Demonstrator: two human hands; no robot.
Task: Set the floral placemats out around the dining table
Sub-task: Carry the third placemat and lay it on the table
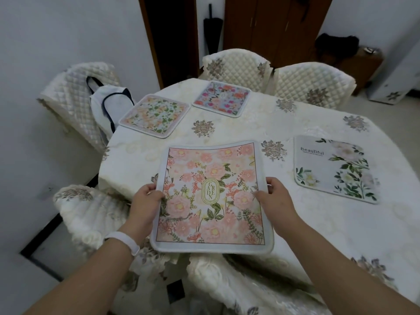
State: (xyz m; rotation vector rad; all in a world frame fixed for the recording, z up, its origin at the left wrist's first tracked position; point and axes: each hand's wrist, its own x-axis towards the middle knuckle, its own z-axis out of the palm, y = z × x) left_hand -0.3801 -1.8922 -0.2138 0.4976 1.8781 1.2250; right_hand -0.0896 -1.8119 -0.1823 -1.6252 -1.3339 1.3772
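A pink floral placemat (211, 196) marked "GARDEN" is held over the near edge of the dining table (250, 123). My left hand (145, 203) grips its left edge and my right hand (276, 201) grips its right edge, thumbs on top. Three other placemats lie flat on the cream tablecloth: a green-and-orange one (155, 115) at the far left, a pink-and-blue one (222, 98) at the far middle, and a white one with green leaves marked "Beautiful" (334, 169) on the right.
Quilted cream chairs ring the table: one at far left (75, 96) with a white tote bag (109, 103) on it, two at the back (236, 64) (313, 83), one near left (91, 208). A dark umbrella (212, 28) leans on the back wall.
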